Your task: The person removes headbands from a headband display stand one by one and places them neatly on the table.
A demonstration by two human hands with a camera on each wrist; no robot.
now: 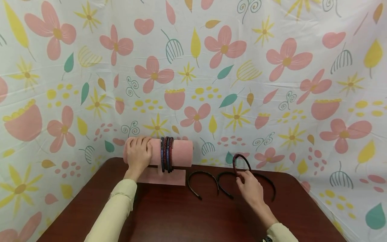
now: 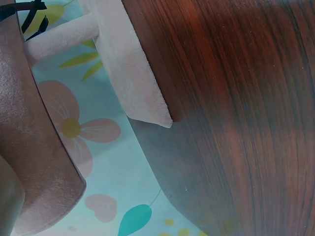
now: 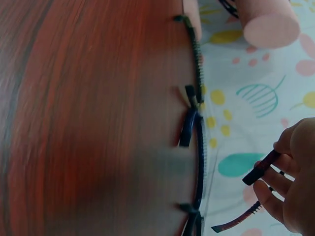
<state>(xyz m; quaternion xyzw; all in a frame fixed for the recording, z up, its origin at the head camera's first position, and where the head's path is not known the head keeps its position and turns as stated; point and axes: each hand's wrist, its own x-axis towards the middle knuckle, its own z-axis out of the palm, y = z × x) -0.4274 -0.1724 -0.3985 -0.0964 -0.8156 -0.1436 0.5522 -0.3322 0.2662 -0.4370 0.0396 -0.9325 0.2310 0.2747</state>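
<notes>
My left hand [image 1: 139,153] grips the left end of a pink padded headband stand [image 1: 183,153], its fingers curved over the roll. Several dark headbands [image 1: 167,154], blue and red, hang side by side round the roll's middle. In the left wrist view the stand's roll [image 2: 34,132] is at the left, and the fingers are hidden. My right hand [image 1: 251,189] holds a dark red toothed headband [image 1: 234,163] above the table, off to the right. In the right wrist view, thumb and fingers pinch that headband near one end [image 3: 262,168], while its other end hangs free.
Three dark headbands lie on the brown table [image 1: 193,218]: one [image 1: 202,172] beside the stand's base [image 1: 169,178], one [image 1: 223,191] in the middle and one [image 1: 273,185] at the right. A flower-patterned curtain [image 1: 193,84] stands behind the table.
</notes>
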